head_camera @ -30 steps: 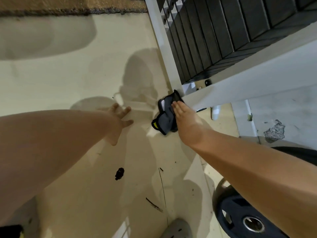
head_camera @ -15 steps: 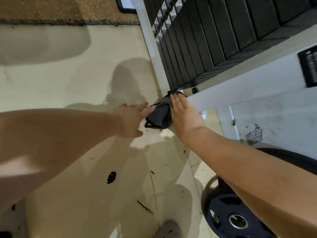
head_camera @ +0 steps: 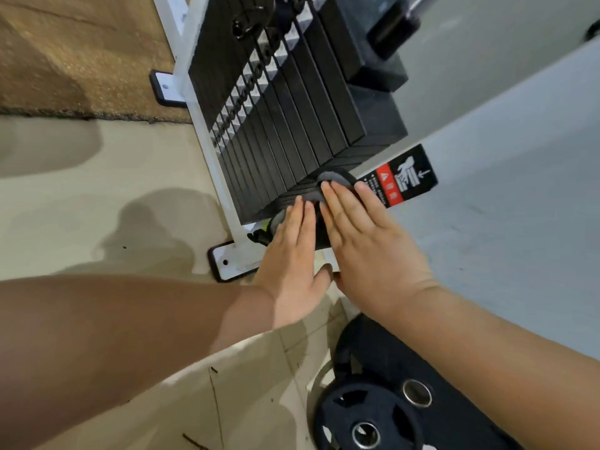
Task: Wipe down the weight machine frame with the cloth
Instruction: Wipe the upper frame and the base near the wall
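Note:
A dark grey cloth (head_camera: 328,179) with a yellow-green tag lies against the white frame beam (head_camera: 506,131) of the weight machine, just below its black warning sticker (head_camera: 402,177). My right hand (head_camera: 367,245) presses flat on the cloth with straight fingers. My left hand (head_camera: 292,264) lies flat beside it, fingers straight, touching the cloth's lower part. Most of the cloth is hidden under both hands.
The black weight stack (head_camera: 285,125) sits between the white uprights (head_camera: 201,118). A white foot plate (head_camera: 230,261) is bolted on the pale floor. Black weight plates (head_camera: 373,417) lie at the lower right. A brown mat (head_camera: 65,53) covers the floor at the upper left.
My left hand has come across from the floor side and now rests on the cloth next to my right hand. Both hands and the cloth have moved up the beam to the sticker.

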